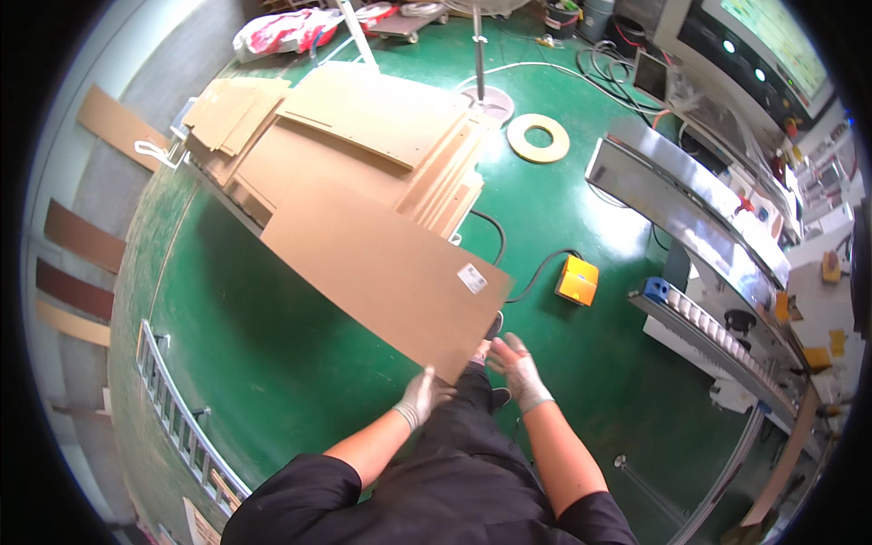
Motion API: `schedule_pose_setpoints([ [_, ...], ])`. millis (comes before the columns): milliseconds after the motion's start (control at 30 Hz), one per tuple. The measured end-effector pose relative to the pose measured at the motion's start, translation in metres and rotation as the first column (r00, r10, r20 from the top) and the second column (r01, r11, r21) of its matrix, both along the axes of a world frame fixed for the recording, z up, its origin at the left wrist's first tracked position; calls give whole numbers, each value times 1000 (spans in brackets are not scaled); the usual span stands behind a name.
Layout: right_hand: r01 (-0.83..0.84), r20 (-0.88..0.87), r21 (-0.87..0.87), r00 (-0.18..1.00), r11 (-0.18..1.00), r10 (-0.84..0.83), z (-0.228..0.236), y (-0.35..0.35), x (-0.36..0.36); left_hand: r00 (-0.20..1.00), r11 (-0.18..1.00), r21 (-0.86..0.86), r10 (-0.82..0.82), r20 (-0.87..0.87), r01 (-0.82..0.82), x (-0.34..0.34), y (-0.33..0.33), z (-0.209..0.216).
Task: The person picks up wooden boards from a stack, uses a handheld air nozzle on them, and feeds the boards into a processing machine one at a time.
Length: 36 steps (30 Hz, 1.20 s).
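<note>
A large brown board (363,263) with a small white label slants toward me, its far end against a stack of similar boards (354,163). At its near corner my left hand (421,400), in a pale glove, is closed on the edge, with the thumb on top and the fingers partly hidden beneath. My right hand (518,371), gloved too, is just right of the same corner. Its fingers are apart and somewhat blurred, and nothing shows in them.
On the green floor stand a yellow foot pedal (577,280) with a black cable, a yellow ring (538,138) and a fan base (488,104). A metal machine with a roller rail (708,331) runs along the right. A ladder-like metal frame (186,418) lies at left.
</note>
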State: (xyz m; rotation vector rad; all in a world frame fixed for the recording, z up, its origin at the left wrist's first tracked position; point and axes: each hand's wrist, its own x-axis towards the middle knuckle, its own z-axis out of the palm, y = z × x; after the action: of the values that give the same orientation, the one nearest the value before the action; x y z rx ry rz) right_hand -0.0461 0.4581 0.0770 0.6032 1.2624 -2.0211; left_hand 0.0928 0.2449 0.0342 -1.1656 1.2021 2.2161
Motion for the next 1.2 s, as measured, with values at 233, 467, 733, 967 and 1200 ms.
schedule_pose_setpoints([
  [233,334,-26,261,940,906,-339,-21,55,72,979,910,360,201,44,-203,3,36,33],
  [467,662,-108,205,748,721,-655,-10,199,153,814,797,212,581,-9,-566,-56,-68,28],
  [733,920,-293,286,350,268,-890,-20,283,263,958,839,508,275,-86,-195,-109,62,99],
  [967,986,-40,-145,-83,-76,-996,-39,241,312,746,758,183,-514,-423,626,-240,175,132],
  [1200,975,60,-161,-143,-151,-988,-63,220,333,72,173,-836,-985,-159,521,-333,274,146],
])
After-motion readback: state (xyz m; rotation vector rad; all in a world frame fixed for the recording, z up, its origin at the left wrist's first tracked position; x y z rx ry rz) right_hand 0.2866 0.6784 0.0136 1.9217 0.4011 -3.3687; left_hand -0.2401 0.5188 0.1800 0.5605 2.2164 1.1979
